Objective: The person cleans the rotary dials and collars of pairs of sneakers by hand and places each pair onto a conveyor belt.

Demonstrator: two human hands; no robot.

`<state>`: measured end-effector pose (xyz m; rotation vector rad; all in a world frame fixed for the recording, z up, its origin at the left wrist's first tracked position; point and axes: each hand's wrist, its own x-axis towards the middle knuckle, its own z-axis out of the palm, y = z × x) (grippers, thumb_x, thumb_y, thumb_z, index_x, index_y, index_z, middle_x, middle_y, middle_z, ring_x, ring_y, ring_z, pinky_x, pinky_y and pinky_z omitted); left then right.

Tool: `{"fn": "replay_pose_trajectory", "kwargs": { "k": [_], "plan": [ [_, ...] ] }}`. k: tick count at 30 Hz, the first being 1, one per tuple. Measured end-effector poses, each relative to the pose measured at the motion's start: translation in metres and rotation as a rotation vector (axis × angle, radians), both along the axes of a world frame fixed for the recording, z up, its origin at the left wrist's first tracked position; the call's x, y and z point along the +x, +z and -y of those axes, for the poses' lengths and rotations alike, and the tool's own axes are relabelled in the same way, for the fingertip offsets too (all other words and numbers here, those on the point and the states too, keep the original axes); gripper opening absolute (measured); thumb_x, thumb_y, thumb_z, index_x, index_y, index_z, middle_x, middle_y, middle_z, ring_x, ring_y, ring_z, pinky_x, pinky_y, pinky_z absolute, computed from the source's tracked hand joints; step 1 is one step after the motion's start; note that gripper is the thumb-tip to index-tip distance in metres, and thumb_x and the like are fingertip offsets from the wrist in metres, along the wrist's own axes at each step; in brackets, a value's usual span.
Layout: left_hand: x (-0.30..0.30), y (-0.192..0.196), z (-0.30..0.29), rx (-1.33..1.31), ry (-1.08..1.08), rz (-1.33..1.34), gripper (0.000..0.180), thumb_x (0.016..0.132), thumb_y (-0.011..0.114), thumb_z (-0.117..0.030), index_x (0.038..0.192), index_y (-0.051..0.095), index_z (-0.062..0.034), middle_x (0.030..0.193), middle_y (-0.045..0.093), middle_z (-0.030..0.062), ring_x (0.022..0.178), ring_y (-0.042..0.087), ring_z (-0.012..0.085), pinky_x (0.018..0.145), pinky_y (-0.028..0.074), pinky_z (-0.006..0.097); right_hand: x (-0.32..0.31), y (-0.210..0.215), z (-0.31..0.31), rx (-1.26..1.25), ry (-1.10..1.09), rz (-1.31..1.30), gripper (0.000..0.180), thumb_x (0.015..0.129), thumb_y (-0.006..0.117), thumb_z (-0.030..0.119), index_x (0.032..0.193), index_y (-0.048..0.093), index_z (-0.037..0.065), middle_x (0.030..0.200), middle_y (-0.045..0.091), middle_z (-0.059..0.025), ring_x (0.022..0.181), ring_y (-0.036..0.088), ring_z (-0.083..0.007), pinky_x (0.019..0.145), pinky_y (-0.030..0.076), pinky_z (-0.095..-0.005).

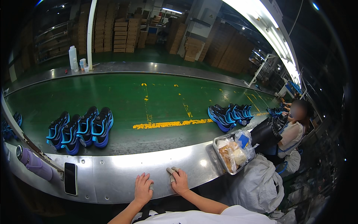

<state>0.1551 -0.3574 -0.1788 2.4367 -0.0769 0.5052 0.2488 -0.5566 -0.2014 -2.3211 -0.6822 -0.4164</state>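
My left hand [143,189] lies on the bare metal ledge [123,168] in front of me, fingers stretched out and holding nothing. A beige cover sits on its thumb. To its right my right hand [180,183] rests on the same ledge, open and with nothing visible in it. Beige covers wrap some of its fingers. Beyond the ledge, a group of black and blue sneakers [101,127] stands on the green conveyor belt [126,97] at the left. More sneakers [223,115] stand farther right, beside a yellow line on the belt.
A dark phone [70,179] and a lilac tumbler [35,164] lie left on the ledge. A metal tray [233,173] of plastic-wrapped items sits right, above a white sack [257,183]. A co-worker [294,130] sits beyond. Bottles [73,58] stand on the far ledge.
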Motion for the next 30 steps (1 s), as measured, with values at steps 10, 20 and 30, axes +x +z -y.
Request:
{"fn": "replay_pose_trajectory", "kwargs": {
  "k": [10, 20, 30],
  "plan": [
    [0.003, -0.002, 0.006, 0.009, 0.005, 0.005, 0.026, 0.072, 0.059, -0.002, 0.097, 0.063, -0.0082, 0.129, 0.056, 0.0154, 0.130, 0.045, 0.0384, 0.114, 0.026, 0.055, 0.003, 0.000, 0.005, 0.020, -0.001, 0.001, 0.044, 0.078, 0.059, 0.008, 0.122, 0.065, 0.012, 0.115, 0.057, -0.0147, 0.105, 0.053, -0.0340, 0.092, 0.042, -0.0452],
    [0.006, -0.003, 0.012, 0.015, -0.005, -0.020, 0.028, 0.071, 0.060, -0.002, 0.098, 0.063, -0.0081, 0.130, 0.055, 0.0168, 0.131, 0.043, 0.0392, 0.114, 0.026, 0.056, 0.006, -0.005, 0.013, 0.015, 0.004, -0.013, 0.045, 0.075, 0.061, 0.008, 0.119, 0.063, 0.010, 0.118, 0.055, -0.0139, 0.107, 0.052, -0.0351, 0.093, 0.040, -0.0459],
    [0.011, -0.002, 0.019, 0.017, 0.013, -0.016, 0.024, 0.075, 0.060, -0.004, 0.098, 0.065, -0.0082, 0.127, 0.057, 0.0163, 0.129, 0.046, 0.0381, 0.114, 0.027, 0.053, 0.009, -0.005, 0.019, 0.010, -0.001, -0.023, 0.045, 0.075, 0.060, 0.007, 0.120, 0.063, 0.011, 0.119, 0.055, -0.0136, 0.108, 0.052, -0.0349, 0.094, 0.040, -0.0457]
  ]
}}
